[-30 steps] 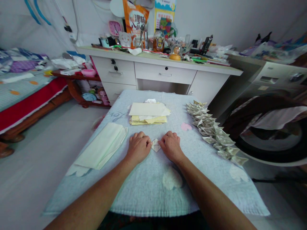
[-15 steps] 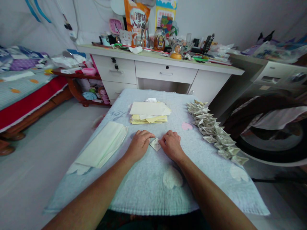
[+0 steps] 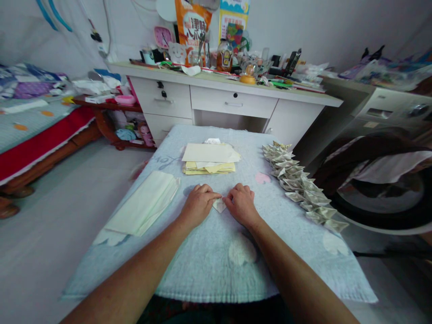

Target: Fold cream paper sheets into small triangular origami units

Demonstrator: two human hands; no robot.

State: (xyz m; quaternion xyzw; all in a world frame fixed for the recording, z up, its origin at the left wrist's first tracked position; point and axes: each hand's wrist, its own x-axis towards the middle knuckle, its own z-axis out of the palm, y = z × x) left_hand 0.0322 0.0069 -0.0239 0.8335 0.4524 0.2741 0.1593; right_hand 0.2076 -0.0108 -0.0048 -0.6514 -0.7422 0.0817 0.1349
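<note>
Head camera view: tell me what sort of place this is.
Probably a lived-in bedroom at home: it has a brown wooden bed with a red-edged cover, a long white desk with drawers, and a silver-grey front-loading washing machine.

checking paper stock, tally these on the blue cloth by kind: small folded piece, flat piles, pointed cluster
Small folded piece: 1
Flat paper piles: 2 (far pile, left pile)
Pointed cluster: 1, its overlapping pieces not surely countable
Total: 4
</note>
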